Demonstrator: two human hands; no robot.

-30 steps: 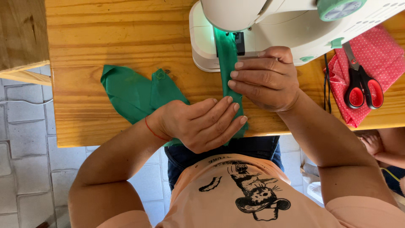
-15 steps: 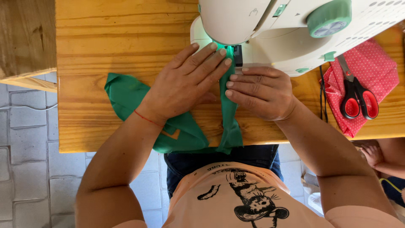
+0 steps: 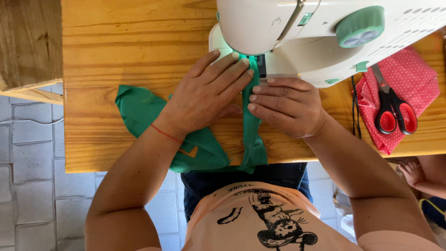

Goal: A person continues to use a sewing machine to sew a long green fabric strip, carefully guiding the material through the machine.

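Observation:
A strip of green fabric (image 3: 253, 135) runs from under the white sewing machine (image 3: 297, 32) toward me and hangs over the wooden table's (image 3: 116, 42) front edge. More of the green fabric (image 3: 139, 109) lies bunched to the left. My left hand (image 3: 204, 95) lies flat with fingers spread, pressing the strip just before the needle area. My right hand (image 3: 285, 106) rests on the strip's right side, fingers curled and pressing down. The needle itself is hidden by the machine head.
Red-handled scissors (image 3: 392, 111) lie on a red dotted cloth (image 3: 409, 81) at the right of the machine. A black cord (image 3: 355, 111) runs beside the cloth. Grey floor tiles (image 3: 28, 176) lie below the table. Someone's bare foot (image 3: 413, 174) shows at the right.
My left hand moved from the table's front edge up onto the fabric at the machine. The view shifted so the machine looks closer. My right hand stayed on the strip.

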